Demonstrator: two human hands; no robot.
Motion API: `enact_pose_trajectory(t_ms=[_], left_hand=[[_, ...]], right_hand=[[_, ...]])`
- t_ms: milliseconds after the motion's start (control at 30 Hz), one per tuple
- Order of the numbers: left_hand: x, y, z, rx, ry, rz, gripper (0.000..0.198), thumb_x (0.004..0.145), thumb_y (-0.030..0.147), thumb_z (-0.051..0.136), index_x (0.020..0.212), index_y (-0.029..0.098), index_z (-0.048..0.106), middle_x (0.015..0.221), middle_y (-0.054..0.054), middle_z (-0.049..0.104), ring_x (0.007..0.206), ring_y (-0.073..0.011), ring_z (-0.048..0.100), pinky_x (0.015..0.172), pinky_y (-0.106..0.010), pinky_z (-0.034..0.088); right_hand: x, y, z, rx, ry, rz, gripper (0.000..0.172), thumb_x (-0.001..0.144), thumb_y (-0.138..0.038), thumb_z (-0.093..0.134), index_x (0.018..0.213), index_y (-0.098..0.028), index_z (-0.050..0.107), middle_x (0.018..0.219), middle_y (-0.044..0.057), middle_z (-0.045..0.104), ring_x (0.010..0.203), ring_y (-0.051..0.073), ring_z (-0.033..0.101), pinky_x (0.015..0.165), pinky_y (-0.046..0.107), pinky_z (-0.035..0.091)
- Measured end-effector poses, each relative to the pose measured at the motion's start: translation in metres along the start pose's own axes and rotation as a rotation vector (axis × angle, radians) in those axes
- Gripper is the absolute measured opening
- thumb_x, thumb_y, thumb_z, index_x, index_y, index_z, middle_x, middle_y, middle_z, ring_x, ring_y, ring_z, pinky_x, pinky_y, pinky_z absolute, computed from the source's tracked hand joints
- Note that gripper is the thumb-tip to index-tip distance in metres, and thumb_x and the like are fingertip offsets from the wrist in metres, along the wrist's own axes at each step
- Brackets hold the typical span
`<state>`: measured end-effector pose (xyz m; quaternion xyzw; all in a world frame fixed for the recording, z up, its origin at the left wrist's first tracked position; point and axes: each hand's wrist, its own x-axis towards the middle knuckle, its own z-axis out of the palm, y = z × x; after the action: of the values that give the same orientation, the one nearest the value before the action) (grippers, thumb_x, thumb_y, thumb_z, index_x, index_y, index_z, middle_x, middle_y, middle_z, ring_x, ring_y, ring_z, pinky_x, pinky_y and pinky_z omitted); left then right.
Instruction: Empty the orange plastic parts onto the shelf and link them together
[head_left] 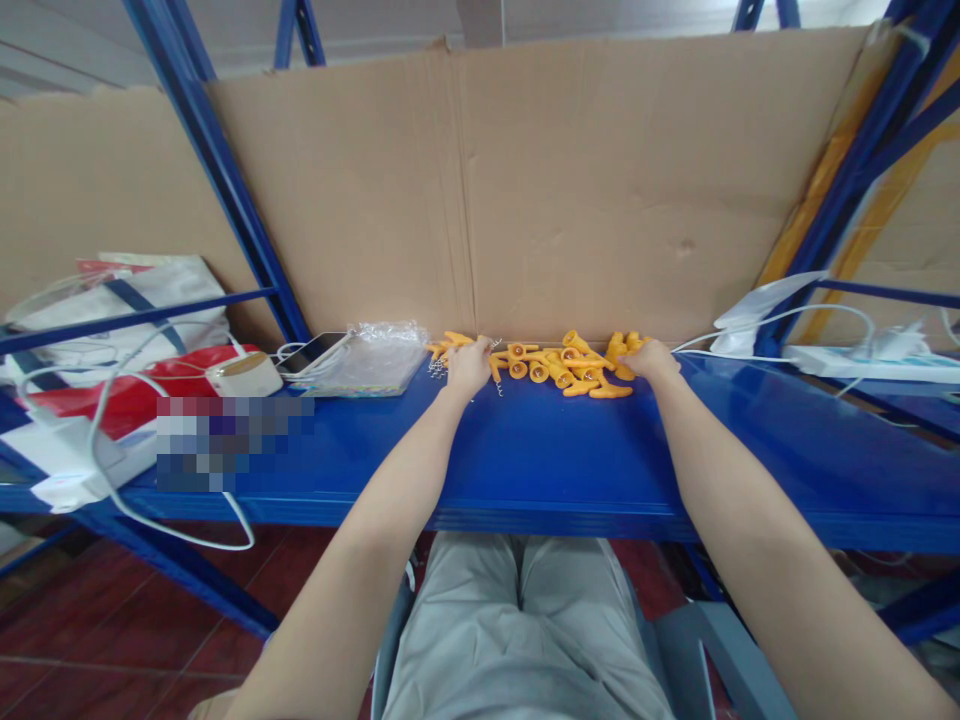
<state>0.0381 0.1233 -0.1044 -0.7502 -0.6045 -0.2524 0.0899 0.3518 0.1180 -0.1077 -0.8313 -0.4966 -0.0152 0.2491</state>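
A heap of small orange plastic parts (559, 368) lies at the back of the blue shelf (525, 460), against the cardboard wall. My left hand (468, 368) rests at the heap's left end with fingers curled, beside a few small metal springs (437, 369); what it grips is hidden. My right hand (649, 361) is at the heap's right end, its fingers closed over orange parts. Both forearms stretch across the shelf from the near edge.
A clear plastic bag (375, 358), a phone (313, 352) and a round white device (244, 375) with cables lie to the left. A white power strip (862, 360) and cables sit at the right. Blue rack posts (225, 180) frame the shelf; a cardboard sheet (600, 180) stands behind.
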Motion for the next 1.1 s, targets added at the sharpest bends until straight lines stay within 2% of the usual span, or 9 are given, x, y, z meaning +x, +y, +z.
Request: enact_pose_trajectory(t_ms=[67,167,367,500,600,767,967,1100], left_hand=[[0.0,0.0,0.001,0.011,-0.008,0.001,0.036,0.098,0.016,0.04,0.123,0.021,0.066,0.118,-0.011,0.074,0.117,-0.0289,0.065,0.1,-0.04,0.041],[-0.001,0.001,0.002,0.027,-0.026,0.003,0.039,0.099,0.018,0.039,0.128,0.021,0.064,0.118,-0.012,0.074,0.117,-0.029,0.066,0.104,-0.042,0.039],[-0.001,0.001,0.003,0.051,-0.049,0.023,0.045,0.098,0.017,0.037,0.135,0.02,0.061,0.116,-0.013,0.075,0.118,-0.0304,0.066,0.107,-0.046,0.037],[0.0,-0.002,0.005,0.055,-0.051,0.031,0.048,0.095,0.016,0.041,0.14,0.023,0.058,0.119,-0.011,0.075,0.121,-0.0293,0.064,0.108,-0.045,0.038],[0.001,-0.005,0.008,0.056,-0.069,0.044,0.048,0.094,0.017,0.042,0.139,0.028,0.059,0.131,-0.007,0.07,0.128,-0.0278,0.06,0.112,-0.046,0.037],[-0.001,-0.009,0.015,0.07,-0.214,0.027,0.047,0.097,0.027,0.04,0.142,0.023,0.055,0.148,-0.01,0.057,0.139,-0.0292,0.05,0.119,-0.055,0.031],[0.0,-0.007,0.021,0.059,-0.366,-0.01,0.068,0.096,0.054,0.039,0.155,0.022,0.037,0.169,-0.013,0.018,0.156,-0.0356,0.014,0.12,-0.064,0.022],[0.0,-0.007,0.024,0.084,-0.397,0.012,0.074,0.094,0.054,0.045,0.158,0.021,0.029,0.17,-0.014,0.006,0.157,-0.0334,0.006,0.121,-0.062,0.021]], right_hand=[[-0.008,-0.006,-0.007,0.003,-0.075,0.072,0.061,0.083,-0.039,0.068,0.137,-0.014,0.057,0.141,0.023,0.058,0.132,0.036,0.055,0.104,0.05,0.047],[-0.016,-0.012,-0.013,-0.006,-0.107,0.059,0.059,0.084,-0.033,0.065,0.138,-0.011,0.056,0.141,0.025,0.057,0.134,0.036,0.053,0.105,0.046,0.045],[-0.014,-0.012,-0.008,-0.085,-0.059,0.013,0.052,0.085,-0.035,0.063,0.134,-0.018,0.058,0.133,0.021,0.062,0.128,0.034,0.058,0.098,0.046,0.05],[-0.011,-0.013,-0.005,-0.109,-0.004,-0.037,0.049,0.089,-0.037,0.055,0.131,-0.013,0.059,0.132,0.026,0.062,0.127,0.036,0.059,0.1,0.051,0.048],[-0.012,-0.02,-0.008,-0.141,0.024,-0.05,0.043,0.09,-0.028,0.052,0.127,-0.008,0.061,0.125,0.028,0.065,0.121,0.036,0.063,0.099,0.049,0.047],[-0.025,-0.035,-0.01,-0.203,0.043,-0.221,0.039,0.092,-0.026,0.046,0.124,-0.011,0.063,0.121,0.023,0.069,0.118,0.032,0.064,0.098,0.044,0.044],[-0.036,-0.045,-0.002,-0.234,-0.002,-0.439,0.038,0.097,-0.032,0.043,0.121,-0.017,0.067,0.13,0.016,0.067,0.124,0.031,0.059,0.102,0.046,0.041],[-0.036,-0.046,0.005,-0.228,-0.047,-0.483,0.041,0.099,-0.037,0.041,0.124,-0.019,0.068,0.136,0.015,0.064,0.128,0.032,0.057,0.104,0.046,0.041]])
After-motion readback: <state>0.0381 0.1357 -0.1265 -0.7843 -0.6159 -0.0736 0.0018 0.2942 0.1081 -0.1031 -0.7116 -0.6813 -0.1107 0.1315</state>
